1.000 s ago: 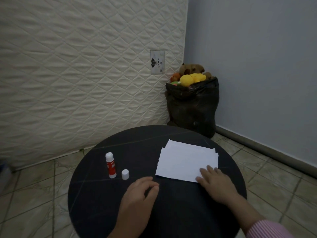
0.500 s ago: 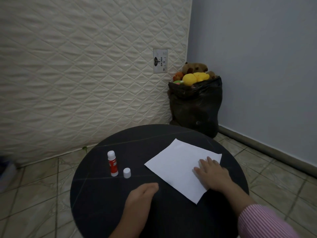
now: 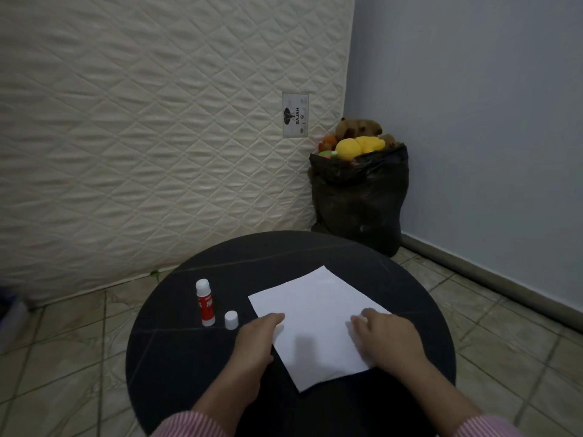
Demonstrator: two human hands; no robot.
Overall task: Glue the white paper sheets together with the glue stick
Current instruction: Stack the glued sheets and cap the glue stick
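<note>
Round dark table before a quilted mattress, our white paper at its centre, our left hand flat on the sheet's left edge, right hand spread on its right, neither grip grasping, uncapped glue stick and cap upright toward the left edge.

A home room: a quilted mattress leans upright against the wall, beside a black bag of plush toys on a tiled floor.

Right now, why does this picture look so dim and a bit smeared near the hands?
Head view: the room light is low and flat; the right hand is motion-blurred on the white paper; the glue stick stays sharp; the wide lens bows the mattress edge.
</note>
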